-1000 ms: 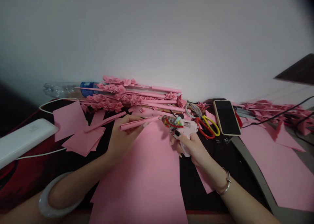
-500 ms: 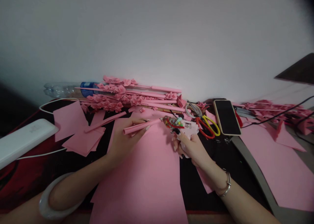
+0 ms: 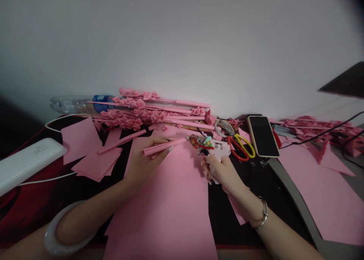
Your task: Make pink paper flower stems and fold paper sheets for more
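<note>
L hand (image 3: 146,161): grip closed round a pink paper tube (image 3: 159,147), thumb one side, fingers the other; tube tilted, open end to view L, far end up to view R, above large pink sheets (image 3: 170,210) on dark-topped desk (image 3: 284,210). R hand (image 3: 223,170): grip wrapped round handle of pale glue gun (image 3: 222,150) — nozzle (image 3: 193,140) covered w/ multicolored blobs, pointing L, at or just beside tube's far end; contact can't be told. Scissors (image 3: 246,146) w/ red & yellow handles just R of gun; phone (image 3: 264,136), screen dark, beyond them. Small pink squares (image 3: 95,163) L of L hand, nr white case (image 3: 34,161). Paper flowers (image 3: 127,120) piled at back by wall, clear bottle (image 3: 72,103) w/ blue label on its side at their L end.
</note>
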Motion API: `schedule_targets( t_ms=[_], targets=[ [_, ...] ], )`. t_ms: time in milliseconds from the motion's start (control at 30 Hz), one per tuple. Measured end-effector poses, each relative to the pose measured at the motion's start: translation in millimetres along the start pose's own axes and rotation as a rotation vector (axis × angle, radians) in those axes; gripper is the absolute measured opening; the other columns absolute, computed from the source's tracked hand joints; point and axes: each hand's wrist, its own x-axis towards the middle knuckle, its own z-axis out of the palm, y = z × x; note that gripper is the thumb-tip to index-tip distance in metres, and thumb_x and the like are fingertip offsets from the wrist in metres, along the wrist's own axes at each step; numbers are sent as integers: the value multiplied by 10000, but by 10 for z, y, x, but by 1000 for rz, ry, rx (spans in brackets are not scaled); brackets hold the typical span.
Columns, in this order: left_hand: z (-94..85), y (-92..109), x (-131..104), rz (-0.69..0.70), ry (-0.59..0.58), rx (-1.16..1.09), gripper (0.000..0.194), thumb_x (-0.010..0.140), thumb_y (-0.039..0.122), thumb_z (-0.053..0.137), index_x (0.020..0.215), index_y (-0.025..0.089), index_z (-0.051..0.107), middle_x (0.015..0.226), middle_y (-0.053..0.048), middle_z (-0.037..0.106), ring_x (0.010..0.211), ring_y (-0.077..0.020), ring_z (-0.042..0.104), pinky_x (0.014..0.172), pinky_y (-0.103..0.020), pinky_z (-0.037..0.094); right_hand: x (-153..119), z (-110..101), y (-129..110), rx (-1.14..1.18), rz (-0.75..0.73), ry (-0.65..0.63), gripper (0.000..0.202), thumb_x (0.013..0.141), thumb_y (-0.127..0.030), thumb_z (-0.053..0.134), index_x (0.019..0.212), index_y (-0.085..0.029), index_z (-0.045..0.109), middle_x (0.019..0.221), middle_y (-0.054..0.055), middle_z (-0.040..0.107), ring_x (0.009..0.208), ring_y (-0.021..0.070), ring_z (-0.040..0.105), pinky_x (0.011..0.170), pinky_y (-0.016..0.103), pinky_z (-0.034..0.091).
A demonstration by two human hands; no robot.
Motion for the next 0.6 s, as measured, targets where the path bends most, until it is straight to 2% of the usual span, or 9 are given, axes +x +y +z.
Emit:
schedule_targets(
  t_ms=[300, 600],
  targets=[
    [15, 52, 5, 1, -27, -14, 122, 757, 259, 685, 872, 217, 687, 892, -27, 750, 814, -191, 693, 664, -264, 557, 5, 2, 55, 7, -33, -58, 398, 770, -544, 605, 639, -171, 557, 401, -53, 507, 255, 45, 334, 269, 173, 256],
    [20, -18, -4, 63, -50, 16, 108, 782, 247, 685, 884, 212, 680, 874, -18, 732, 810, -178, 685, 656, -248, 540, -36, -4, 82, -17, -35, -122, 370, 794, -505, 584, 643, -168, 551, 430, -47, 525, 280, 41, 361, 289, 162, 272]
  ],
)
